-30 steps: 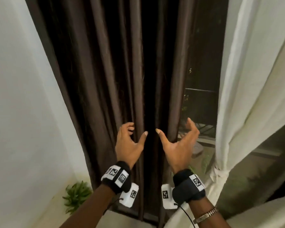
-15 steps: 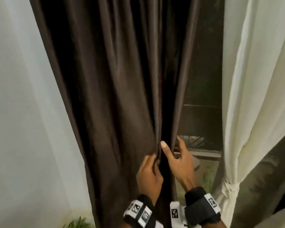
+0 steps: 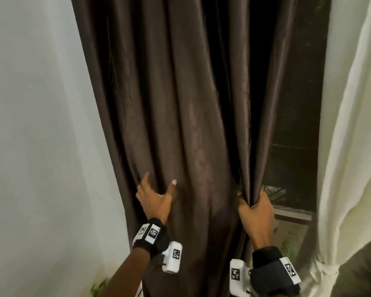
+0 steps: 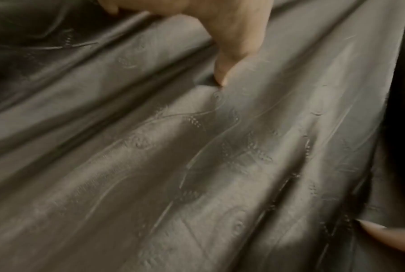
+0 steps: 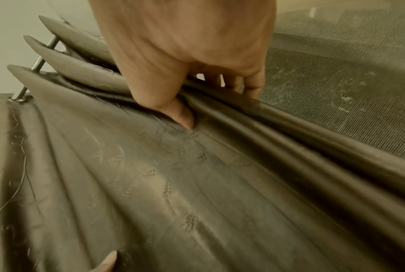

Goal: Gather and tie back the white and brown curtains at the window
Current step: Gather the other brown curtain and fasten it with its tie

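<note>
Lowest in the head view, my right hand (image 3: 255, 213) is clenched on the free edge of the brown curtain (image 3: 191, 125), fingers wrapped behind the outer pleats and my thumb (image 5: 182, 116) pressed into the front of them, so a narrow bunch is already pinched there at lower centre-right. My left hand (image 3: 156, 200) sits at about the same height at lower centre-left, spread and not closed on anything: fingers and thumb are straight, resting against the cloth with a wide span of loose fabric between the two hands. The left wrist view shows one fingertip (image 4: 220, 77) dug into a fold, nothing gathered. The curtain's long axis runs straight up the frame from my hands to its top edge, so I judge the loose pleats lie sideways from my right-hand grip, toward the left, and the left hand is the nearer one to sweep them across. Farther off, past the curtain's edge, the dark window (image 3: 293, 146) fills centre-right. Along the right edge hangs the white curtain (image 3: 351, 136), already cinched low down at lower right, well apart from both hands.
</note>
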